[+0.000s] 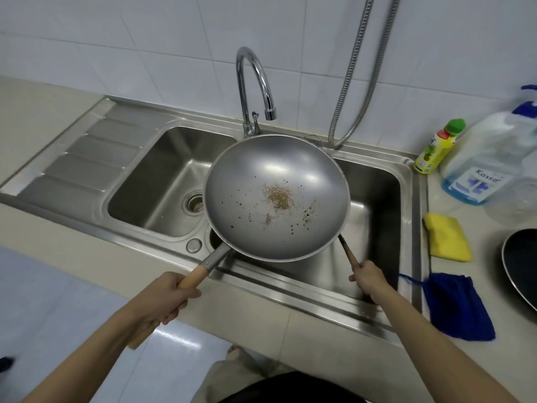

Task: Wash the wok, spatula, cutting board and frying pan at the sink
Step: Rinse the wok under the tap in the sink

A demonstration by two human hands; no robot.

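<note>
A steel wok (276, 181) with brown food residue in its middle hangs over the double sink (377, 289), mostly above the right basin. My left hand (165, 298) grips its long wooden handle. My right hand (367, 276) holds the wooden handle of a spatula (347, 251), whose blade is hidden under the wok. The black frying pan (523, 269) lies on the counter at the right edge, partly cut off. No cutting board is in view.
The curved tap (255, 80) stands behind the wok with no water running. On the right counter sit a yellow sponge (447, 237), a blue cloth (456, 303), a yellow dish soap bottle (436, 149) and a large clear jug (482, 158). A ribbed drainboard (84, 158) lies left.
</note>
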